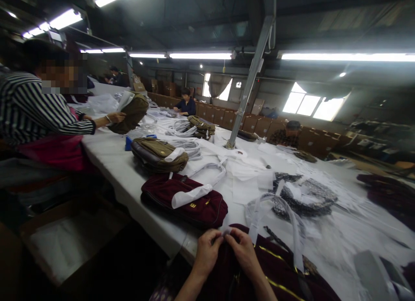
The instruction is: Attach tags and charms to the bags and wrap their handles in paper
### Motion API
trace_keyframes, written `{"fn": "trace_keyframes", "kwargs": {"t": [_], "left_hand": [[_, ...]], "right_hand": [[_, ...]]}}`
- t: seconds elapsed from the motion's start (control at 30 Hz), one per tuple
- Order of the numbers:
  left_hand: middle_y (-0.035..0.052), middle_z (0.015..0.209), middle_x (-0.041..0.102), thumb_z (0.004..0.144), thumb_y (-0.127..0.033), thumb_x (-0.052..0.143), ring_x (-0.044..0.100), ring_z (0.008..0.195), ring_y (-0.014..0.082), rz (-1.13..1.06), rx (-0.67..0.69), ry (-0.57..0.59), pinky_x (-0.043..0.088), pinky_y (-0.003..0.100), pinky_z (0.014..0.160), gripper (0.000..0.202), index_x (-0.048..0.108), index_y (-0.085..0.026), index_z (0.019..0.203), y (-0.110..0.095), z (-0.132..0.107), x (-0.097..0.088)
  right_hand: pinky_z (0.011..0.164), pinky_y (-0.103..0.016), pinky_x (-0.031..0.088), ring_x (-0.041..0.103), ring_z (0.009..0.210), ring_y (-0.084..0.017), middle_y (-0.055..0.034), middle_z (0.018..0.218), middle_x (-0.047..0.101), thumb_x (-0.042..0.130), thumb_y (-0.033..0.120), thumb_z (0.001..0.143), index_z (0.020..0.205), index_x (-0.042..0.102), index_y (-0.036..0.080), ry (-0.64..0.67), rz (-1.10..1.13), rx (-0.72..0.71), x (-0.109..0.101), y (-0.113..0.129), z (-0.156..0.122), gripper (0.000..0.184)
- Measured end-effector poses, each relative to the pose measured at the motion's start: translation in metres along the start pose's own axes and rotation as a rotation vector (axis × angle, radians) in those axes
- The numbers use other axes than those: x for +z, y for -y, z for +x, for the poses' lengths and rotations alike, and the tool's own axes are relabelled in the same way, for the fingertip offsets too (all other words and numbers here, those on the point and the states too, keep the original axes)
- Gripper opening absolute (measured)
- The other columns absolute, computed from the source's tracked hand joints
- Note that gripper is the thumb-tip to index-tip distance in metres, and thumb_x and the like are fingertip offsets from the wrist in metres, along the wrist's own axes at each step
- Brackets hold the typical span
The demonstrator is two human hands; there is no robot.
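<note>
My left hand and my right hand meet at the bottom of the view, fingertips pinched together on a small white piece at the near edge of a dark maroon bag that lies before me. The bag has gold zip lines and a white wrapped strap looping over it. Just beyond my hands lies another maroon bag with a white wrapped handle.
A long white table runs away to the left, with an olive bag, white paper wrappings and patterned straps. A person in a striped top at the left holds an olive bag. Others sit farther back. A slanted metal post stands mid-table.
</note>
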State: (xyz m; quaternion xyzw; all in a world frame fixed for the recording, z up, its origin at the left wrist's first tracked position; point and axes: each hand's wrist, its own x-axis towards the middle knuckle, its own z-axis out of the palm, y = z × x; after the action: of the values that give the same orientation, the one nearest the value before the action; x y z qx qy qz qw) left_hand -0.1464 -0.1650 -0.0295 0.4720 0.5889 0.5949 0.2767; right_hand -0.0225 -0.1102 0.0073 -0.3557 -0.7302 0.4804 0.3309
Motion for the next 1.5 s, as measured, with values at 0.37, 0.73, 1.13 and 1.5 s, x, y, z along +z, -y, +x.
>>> {"fn": "trace_keyframes", "kwargs": {"t": [0.37, 0.73, 1.13, 1.5], "left_hand": [[0.0029, 0.077, 0.067, 0.079, -0.019, 0.048, 0.061, 0.076, 0.0174, 0.056, 0.014, -0.021, 0.045, 0.025, 0.071, 0.021, 0.068, -0.021, 0.081, 0.004, -0.002, 0.004], [-0.0006, 0.07, 0.063, 0.081, -0.023, 0.05, 0.058, 0.067, 0.0153, 0.116, -0.02, -0.061, 0.042, 0.024, 0.063, 0.013, 0.061, -0.021, 0.075, 0.001, -0.006, 0.006], [0.0072, 0.086, 0.055, 0.088, -0.011, 0.033, 0.048, 0.084, 0.0199, 0.634, 0.356, 0.187, 0.044, 0.033, 0.077, 0.034, 0.057, -0.02, 0.11, 0.001, -0.017, 0.003], [0.0113, 0.099, 0.056, 0.076, -0.003, 0.04, 0.048, 0.089, 0.0264, 0.948, 0.385, 0.278, 0.042, 0.045, 0.083, 0.046, 0.049, -0.01, 0.121, -0.007, -0.025, 0.007]], "right_hand": [[0.069, -0.028, 0.047, 0.062, 0.073, -0.021, -0.0037, 0.075, 0.069, 0.054, 0.03, 0.076, 0.081, 0.068, 0.017, -0.036, -0.172, -0.058, 0.004, -0.005, 0.005, 0.02], [0.072, -0.031, 0.047, 0.063, 0.078, -0.024, -0.0047, 0.081, 0.07, 0.055, 0.029, 0.078, 0.09, 0.071, 0.015, -0.02, -0.07, 0.007, 0.0, -0.001, 0.004, 0.024], [0.043, -0.019, 0.037, 0.046, 0.042, -0.008, 0.0028, 0.048, 0.055, 0.066, 0.035, 0.066, 0.068, 0.068, 0.012, -0.036, 0.269, 0.304, 0.002, -0.021, 0.011, 0.023], [0.048, -0.019, 0.039, 0.048, 0.048, -0.009, 0.0009, 0.053, 0.055, 0.071, 0.039, 0.064, 0.067, 0.065, 0.011, 0.028, 0.389, 0.314, -0.002, -0.025, 0.013, 0.029]]}}
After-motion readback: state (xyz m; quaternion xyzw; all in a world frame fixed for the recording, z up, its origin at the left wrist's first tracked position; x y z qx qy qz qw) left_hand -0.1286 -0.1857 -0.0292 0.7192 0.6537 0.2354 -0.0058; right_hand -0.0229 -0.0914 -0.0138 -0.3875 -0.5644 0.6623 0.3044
